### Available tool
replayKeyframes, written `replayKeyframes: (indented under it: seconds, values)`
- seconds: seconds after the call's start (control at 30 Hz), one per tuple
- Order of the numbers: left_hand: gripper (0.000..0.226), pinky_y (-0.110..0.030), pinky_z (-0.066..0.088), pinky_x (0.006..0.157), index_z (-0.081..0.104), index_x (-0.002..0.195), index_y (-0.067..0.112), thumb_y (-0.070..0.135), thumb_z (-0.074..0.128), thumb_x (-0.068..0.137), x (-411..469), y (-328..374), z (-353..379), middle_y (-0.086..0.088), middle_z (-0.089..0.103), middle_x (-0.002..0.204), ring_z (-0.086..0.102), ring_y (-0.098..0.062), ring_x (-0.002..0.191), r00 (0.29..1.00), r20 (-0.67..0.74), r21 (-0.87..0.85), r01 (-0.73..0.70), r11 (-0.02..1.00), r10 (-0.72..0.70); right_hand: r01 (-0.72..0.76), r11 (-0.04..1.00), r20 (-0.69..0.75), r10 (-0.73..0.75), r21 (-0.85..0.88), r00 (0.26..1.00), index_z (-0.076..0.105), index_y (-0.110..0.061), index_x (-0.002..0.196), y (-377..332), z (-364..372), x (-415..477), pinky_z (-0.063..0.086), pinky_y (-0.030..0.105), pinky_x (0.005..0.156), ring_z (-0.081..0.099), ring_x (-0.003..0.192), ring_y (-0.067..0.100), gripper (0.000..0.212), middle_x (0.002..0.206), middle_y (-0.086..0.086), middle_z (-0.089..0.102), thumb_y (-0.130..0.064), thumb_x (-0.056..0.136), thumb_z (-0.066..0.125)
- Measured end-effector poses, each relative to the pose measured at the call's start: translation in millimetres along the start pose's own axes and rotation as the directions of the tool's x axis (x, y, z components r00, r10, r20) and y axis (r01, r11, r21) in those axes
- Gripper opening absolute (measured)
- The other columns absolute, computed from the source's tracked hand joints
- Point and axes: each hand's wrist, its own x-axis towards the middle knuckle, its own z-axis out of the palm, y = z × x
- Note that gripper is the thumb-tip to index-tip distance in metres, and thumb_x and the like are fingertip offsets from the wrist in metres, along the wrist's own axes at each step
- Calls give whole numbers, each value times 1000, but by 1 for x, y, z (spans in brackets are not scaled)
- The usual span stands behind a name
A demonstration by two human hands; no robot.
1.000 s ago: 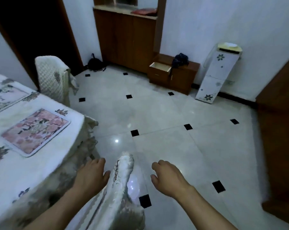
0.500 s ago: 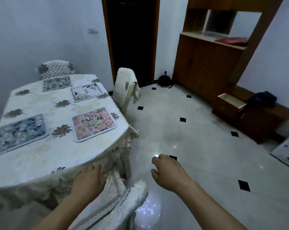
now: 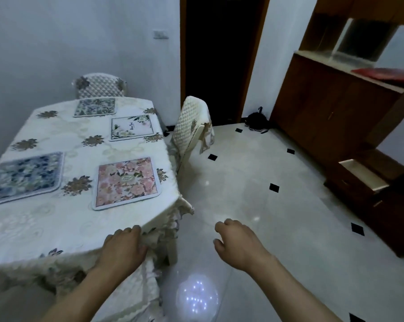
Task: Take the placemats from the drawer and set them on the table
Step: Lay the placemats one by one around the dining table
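Placemats (image 3: 126, 182), four floral prints, flat on the counter (image 3: 57, 224).
Pink one lies nearest left hand (image 3: 123, 248), grip unclear at counter edge; right hand (image 3: 239, 242) loosely curled, empty.

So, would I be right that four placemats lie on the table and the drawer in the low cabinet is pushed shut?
Not quite: the drawer in the low cabinet is pulled open, and the head view shows its pale inside. The rest holds: four placemats lie on the table.
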Motion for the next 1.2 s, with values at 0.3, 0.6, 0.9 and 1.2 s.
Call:
replayKeyframes:
  seconds: [0.3,0.6,0.9,1.2]
  values:
    - [28,-33,40,61,53,93,20,46,48,86,34,54,15,-1,61,85,59,-23,80,950,-18,-44,312,949,-313,308,951,82,-310,35,947,51,-17,96,96,-16,123,31,32,67,55,93,29,19,96,7,56,-34,90,46]
    - [27,-33,36,63,51,101,20,44,46,88,81,56,11,-1,59,94,55,-22,90,837,4,-43,547,836,-547,527,849,130,-526,29,840,56,-16,103,87,-30,249,39,36,68,55,92,32,24,100,9,57,-34,89,46]
    - [39,-31,45,73,49,118,21,46,47,88,212,-28,63,-1,61,108,58,-20,99,745,125,-135,667,733,-655,558,830,221,-545,4,809,54,-13,92,49,2,413,46,38,69,58,90,36,25,98,13,60,-34,83,43]
    - [38,-29,49,75,51,122,18,36,49,89,264,-79,107,-2,63,110,60,-19,99,626,292,-248,780,575,-723,574,818,407,-510,-43,757,54,-9,102,-9,55,534,41,36,69,58,99,36,28,105,16,58,-34,92,47]
